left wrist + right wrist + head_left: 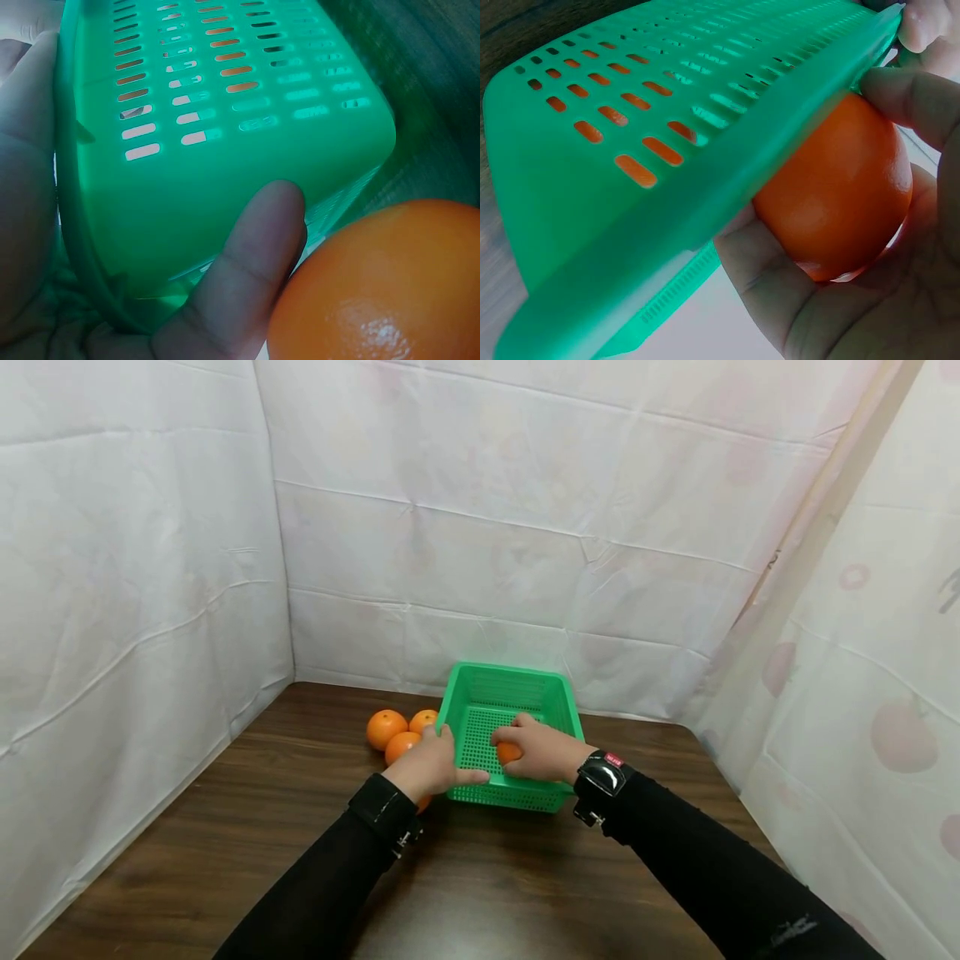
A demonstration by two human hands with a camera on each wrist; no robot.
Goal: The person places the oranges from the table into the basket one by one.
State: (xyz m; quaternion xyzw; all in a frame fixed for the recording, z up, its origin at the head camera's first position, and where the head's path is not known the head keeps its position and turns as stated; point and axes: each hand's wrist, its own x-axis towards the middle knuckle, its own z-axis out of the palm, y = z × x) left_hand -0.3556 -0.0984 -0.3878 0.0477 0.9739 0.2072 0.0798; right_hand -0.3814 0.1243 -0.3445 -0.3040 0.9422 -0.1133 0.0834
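Observation:
A green plastic basket (517, 675) with slotted walls stands toward the back of the table. My left hand (431, 764) grips its left rim near the front corner; in the left wrist view a finger (259, 247) presses the outer wall, close beside an orange (382, 292). Inside the basket, my right hand (543, 750) holds an orange (508, 752), with fingers curled round it. The right wrist view shows that orange (840, 187) partly hidden by the basket rim (705, 195). Orange colour shows through the wall slots.
Left of the basket sit several oranges (386, 727), grouped close together, one partly hidden under my left wrist. The dark wooden table (285, 827) is bordered by white cloth (450, 543) at the back and both sides.

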